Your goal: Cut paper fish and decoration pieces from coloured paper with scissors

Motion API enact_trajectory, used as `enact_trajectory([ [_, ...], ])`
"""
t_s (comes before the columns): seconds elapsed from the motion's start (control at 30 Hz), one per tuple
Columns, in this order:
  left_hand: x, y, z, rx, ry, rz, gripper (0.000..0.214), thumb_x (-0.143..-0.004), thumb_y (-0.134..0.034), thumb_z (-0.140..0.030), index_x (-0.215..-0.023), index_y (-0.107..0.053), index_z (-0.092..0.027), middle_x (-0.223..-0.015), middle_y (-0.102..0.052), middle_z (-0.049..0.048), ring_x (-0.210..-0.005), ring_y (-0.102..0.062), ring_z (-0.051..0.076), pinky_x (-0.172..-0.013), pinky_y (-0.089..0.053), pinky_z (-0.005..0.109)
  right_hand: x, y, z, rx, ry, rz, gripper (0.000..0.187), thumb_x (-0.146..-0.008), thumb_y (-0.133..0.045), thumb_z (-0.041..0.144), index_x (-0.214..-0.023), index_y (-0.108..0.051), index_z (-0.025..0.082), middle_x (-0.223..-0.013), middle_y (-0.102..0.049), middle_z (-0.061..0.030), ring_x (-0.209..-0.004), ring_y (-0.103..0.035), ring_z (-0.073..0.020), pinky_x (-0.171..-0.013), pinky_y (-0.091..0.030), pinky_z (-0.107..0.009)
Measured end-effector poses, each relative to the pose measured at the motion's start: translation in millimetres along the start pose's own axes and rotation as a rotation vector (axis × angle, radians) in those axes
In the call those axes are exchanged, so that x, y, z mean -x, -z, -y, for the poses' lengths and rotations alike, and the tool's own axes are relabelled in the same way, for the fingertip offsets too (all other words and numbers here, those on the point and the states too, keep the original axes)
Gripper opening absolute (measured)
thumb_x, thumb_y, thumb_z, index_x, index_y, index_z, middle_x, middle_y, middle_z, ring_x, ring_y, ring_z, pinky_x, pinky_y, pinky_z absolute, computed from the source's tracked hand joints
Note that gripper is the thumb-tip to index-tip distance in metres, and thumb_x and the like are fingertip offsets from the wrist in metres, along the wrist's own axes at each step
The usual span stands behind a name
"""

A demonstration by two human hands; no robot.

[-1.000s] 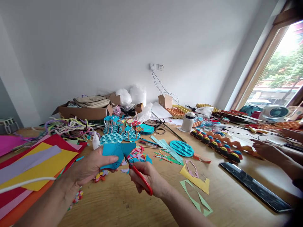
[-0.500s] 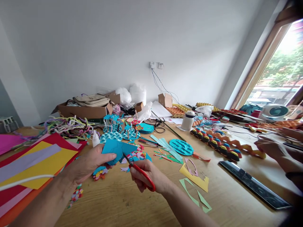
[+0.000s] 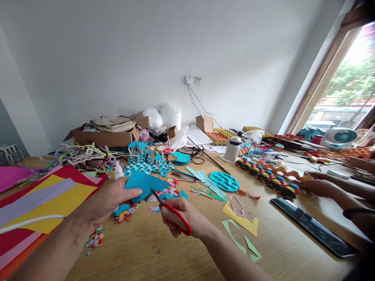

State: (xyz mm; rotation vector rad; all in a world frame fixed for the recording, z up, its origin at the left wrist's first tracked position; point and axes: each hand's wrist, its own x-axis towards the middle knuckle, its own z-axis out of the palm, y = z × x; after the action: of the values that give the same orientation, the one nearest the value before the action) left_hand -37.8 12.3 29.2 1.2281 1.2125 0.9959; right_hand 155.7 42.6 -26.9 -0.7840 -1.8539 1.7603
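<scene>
Head view: blue paper (image 3: 136, 182) with faint lines

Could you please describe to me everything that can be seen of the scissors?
The scissors have red handles, plastic by their look, and slim, dark blades that look like metal. The right hand grips the handles, its fingers partly hiding them. They are held above the table, slanting, with the tips pointing forward and left. The blades meet the blue paper near its lower edge; how wide they open is hard to tell.
</scene>
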Motion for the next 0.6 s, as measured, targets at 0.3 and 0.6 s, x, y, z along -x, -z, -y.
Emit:
enact_trajectory([
  [0.3,-3.7,7.9,7.8,0.006,-0.032,0.032,0.014,-0.067,-0.064,-0.028,-0.067,-0.053,-0.019,-0.05,-0.055,-0.0048,-0.04,-0.047,0.009,-0.037,-0.034,0.018,-0.5,1.5,-3.5,-0.051,0.024,0.03,0.044,-0.074,-0.05,0.055,-0.059,-0.045,0.014,-0.045,-0.042,0.0061,-0.033,-0.039,-0.0031,-0.033,-0.03,-0.014],
  [0.6,-8.7,9.7,10.2,0.005,0.001,-0.008,0.017,-0.064,-0.067,-0.03,-0.067,-0.056,-0.017,-0.054,-0.058,-0.0037,-0.044,-0.048,0.01,-0.04,-0.039,0.019,-0.4,4.8,-5.3,-0.131,0.025,0.084,0.04,-0.076,-0.052,0.05,-0.06,-0.047,0.014,-0.045,-0.042,0.0063,-0.032,-0.04,-0.0029,-0.033,-0.033,-0.013],
])
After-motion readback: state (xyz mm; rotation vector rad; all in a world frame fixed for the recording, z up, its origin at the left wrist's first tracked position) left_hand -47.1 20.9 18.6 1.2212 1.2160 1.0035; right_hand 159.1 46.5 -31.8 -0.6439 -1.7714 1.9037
